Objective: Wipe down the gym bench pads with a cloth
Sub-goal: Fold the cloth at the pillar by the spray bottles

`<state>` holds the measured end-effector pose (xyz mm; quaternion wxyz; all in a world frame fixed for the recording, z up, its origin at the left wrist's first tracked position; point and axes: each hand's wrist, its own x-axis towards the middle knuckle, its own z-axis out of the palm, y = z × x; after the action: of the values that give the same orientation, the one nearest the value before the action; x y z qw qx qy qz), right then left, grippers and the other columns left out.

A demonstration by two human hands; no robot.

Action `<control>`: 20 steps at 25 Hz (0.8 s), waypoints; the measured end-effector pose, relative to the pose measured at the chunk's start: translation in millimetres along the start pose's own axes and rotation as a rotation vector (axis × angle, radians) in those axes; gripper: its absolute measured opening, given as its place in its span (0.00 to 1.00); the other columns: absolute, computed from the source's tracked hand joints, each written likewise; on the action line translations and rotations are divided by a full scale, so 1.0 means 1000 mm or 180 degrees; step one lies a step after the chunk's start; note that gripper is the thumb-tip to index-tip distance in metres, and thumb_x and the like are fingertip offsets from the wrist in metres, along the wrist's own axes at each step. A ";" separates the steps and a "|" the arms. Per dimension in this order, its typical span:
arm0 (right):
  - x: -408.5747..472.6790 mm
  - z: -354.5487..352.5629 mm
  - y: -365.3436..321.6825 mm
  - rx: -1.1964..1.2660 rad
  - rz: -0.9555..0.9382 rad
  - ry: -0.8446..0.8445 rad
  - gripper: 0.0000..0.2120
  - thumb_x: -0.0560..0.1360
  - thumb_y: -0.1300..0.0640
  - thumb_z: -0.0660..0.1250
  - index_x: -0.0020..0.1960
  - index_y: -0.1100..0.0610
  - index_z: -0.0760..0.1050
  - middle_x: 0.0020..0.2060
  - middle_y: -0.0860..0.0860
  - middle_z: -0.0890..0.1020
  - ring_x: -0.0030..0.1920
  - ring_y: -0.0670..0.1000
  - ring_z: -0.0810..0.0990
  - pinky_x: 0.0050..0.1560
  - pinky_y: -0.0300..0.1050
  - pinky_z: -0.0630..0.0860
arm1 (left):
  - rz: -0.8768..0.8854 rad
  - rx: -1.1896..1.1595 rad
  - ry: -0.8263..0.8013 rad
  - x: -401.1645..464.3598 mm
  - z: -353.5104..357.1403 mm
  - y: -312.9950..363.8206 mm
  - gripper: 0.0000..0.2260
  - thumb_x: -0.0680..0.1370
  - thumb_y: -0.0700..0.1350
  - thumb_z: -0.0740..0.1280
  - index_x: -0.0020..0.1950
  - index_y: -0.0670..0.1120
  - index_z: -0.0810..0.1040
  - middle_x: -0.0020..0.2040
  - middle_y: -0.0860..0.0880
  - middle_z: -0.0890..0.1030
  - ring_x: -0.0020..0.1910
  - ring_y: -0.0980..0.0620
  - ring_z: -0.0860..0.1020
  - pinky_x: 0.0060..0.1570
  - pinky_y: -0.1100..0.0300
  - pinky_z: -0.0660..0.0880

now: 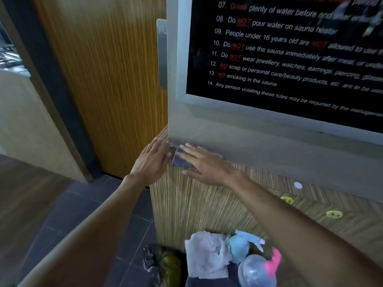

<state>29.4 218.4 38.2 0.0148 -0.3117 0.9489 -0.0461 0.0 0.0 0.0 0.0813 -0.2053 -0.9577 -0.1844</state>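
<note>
My right hand point(204, 163) lies flat, fingers spread, pressing a small purple-grey cloth point(180, 159) against the striped wood panel point(207, 204) just under a grey wall ledge. My left hand point(152, 161) rests open and flat on the left corner edge of the same panel, touching no cloth. No gym bench pad is in view.
A framed black sauna-rules sign point(290, 59) hangs above on the grey wall. A wooden door point(107, 79) stands to the left. Below lie a white rag point(207, 253), two spray bottles point(257, 270) and a black bag point(161, 264) on the dark tiled floor point(83, 214).
</note>
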 end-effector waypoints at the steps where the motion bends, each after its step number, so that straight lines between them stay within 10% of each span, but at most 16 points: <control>1: 0.009 0.002 0.008 -0.0198 -0.0215 -0.0040 0.33 0.82 0.39 0.52 0.81 0.53 0.47 0.81 0.51 0.47 0.81 0.49 0.43 0.80 0.49 0.46 | -0.0036 0.0029 -0.0010 0.005 0.007 -0.003 0.24 0.84 0.53 0.47 0.78 0.46 0.59 0.79 0.44 0.60 0.81 0.45 0.53 0.80 0.48 0.50; 11: 0.032 0.019 0.042 -0.0392 -0.0754 -0.0297 0.31 0.84 0.45 0.47 0.80 0.54 0.37 0.80 0.50 0.39 0.79 0.46 0.36 0.78 0.41 0.36 | 0.0076 0.0310 0.0826 0.015 0.043 -0.019 0.24 0.84 0.53 0.49 0.74 0.41 0.70 0.75 0.45 0.70 0.77 0.48 0.65 0.78 0.56 0.54; 20: 0.035 0.003 -0.019 0.0884 -0.0392 -0.0429 0.26 0.84 0.47 0.52 0.80 0.52 0.52 0.80 0.48 0.55 0.79 0.45 0.54 0.79 0.45 0.55 | -0.0275 -0.0008 0.0788 -0.044 0.027 -0.032 0.23 0.84 0.52 0.48 0.75 0.44 0.68 0.76 0.46 0.67 0.78 0.49 0.61 0.78 0.50 0.57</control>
<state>13.0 182.3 36.8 0.1186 -0.3667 0.9094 -0.1566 24.1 -33.0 -45.7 0.1907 -0.1397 -0.9481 -0.2128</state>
